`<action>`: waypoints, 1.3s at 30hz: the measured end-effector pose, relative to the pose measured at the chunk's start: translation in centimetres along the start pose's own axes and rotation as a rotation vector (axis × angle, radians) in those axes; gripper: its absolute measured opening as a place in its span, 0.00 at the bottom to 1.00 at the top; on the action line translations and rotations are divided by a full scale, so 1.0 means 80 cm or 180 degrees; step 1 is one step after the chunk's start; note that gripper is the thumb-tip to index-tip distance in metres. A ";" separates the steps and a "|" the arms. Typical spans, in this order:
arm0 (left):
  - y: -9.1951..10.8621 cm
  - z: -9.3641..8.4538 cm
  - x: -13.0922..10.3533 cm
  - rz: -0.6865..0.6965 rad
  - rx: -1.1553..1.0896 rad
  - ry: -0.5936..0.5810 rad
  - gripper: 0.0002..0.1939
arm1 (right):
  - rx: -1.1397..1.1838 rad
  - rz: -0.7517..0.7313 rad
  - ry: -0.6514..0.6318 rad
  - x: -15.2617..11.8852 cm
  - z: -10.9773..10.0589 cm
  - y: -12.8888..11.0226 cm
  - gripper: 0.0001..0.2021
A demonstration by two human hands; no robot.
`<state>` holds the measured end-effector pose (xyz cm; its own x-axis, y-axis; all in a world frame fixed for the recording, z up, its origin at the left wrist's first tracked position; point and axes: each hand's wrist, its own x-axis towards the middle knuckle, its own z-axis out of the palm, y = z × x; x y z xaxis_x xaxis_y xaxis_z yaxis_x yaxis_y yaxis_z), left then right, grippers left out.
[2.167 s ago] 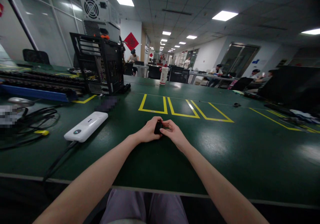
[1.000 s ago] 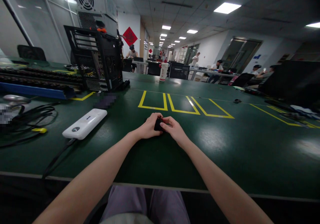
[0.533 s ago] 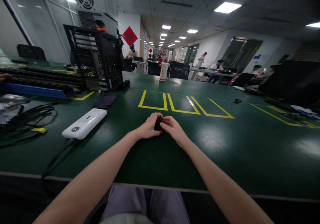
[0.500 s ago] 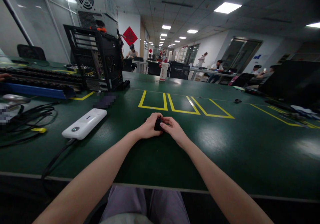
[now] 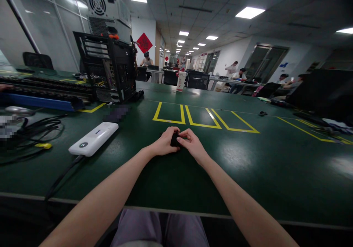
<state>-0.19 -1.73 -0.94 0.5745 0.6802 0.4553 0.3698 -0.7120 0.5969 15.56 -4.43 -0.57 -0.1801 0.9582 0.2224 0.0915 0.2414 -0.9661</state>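
Observation:
Both hands meet around a small black object (image 5: 174, 139) over the green table (image 5: 176, 177). My left hand (image 5: 165, 142) is wrapped round its left side, fingers over the top and thumb below. With thumb and fingers pinched, my right hand (image 5: 192, 144) touches the object's right side. Most of the object is hidden by the fingers, and I cannot make out its kind. Just beyond the hands, yellow tape outlines (image 5: 169, 121) mark the tabletop.
To the left lies a white power bank (image 5: 93, 139) with a black cable (image 5: 64, 176). Behind it stand an open black computer case (image 5: 110, 66) and a blue rail (image 5: 41, 101). A white bottle (image 5: 180, 81) is at the far edge. A small black ring-like piece (image 5: 263, 113) lies right.
Both hands stay on the black object with only slight finger movement. The whole view has shifted a little, so things sit slightly lower in the picture.

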 end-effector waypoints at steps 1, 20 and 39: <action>0.000 0.000 0.000 -0.0003 -0.0018 0.0000 0.30 | -0.0016 0.0023 0.0026 0.001 0.001 0.001 0.10; 0.004 -0.002 -0.001 -0.0042 -0.0108 -0.0028 0.30 | 0.0001 0.0045 -0.0052 0.000 -0.001 0.001 0.10; 0.004 -0.002 -0.001 -0.0017 -0.0049 -0.0020 0.31 | 0.0115 0.0229 -0.0190 -0.007 -0.004 -0.005 0.13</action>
<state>-0.26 -1.94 -0.66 0.5771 0.6827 0.4481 0.3616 -0.7056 0.6094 15.92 -5.02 -0.25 -0.2325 0.9617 0.1450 0.0709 0.1655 -0.9837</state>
